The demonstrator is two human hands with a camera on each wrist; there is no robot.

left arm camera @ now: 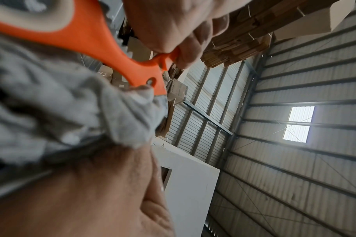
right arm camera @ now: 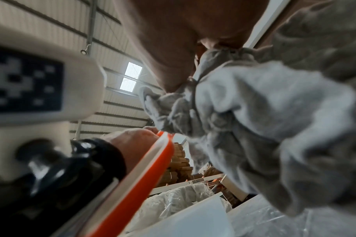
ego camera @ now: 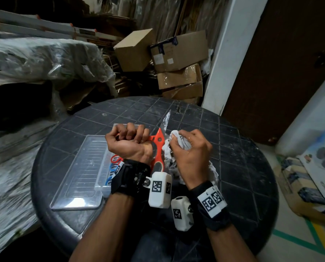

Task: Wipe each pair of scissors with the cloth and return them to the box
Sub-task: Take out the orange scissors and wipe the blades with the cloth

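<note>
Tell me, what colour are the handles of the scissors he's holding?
Orange handles, clearest in the head view.

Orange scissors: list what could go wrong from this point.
1. The orange scissors point their bare blade away while the right hand wipes with the cloth; a slip might cut fingers.
2. The left hand grips only the handle, so the scissors could twist loose.

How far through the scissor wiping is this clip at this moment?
Mid-job. Red and blue handles already lie in the clear box, wiped or not unclear. Left hand grips the orange scissors; right hand holds the cloth beside them. Returning them remains.
</note>
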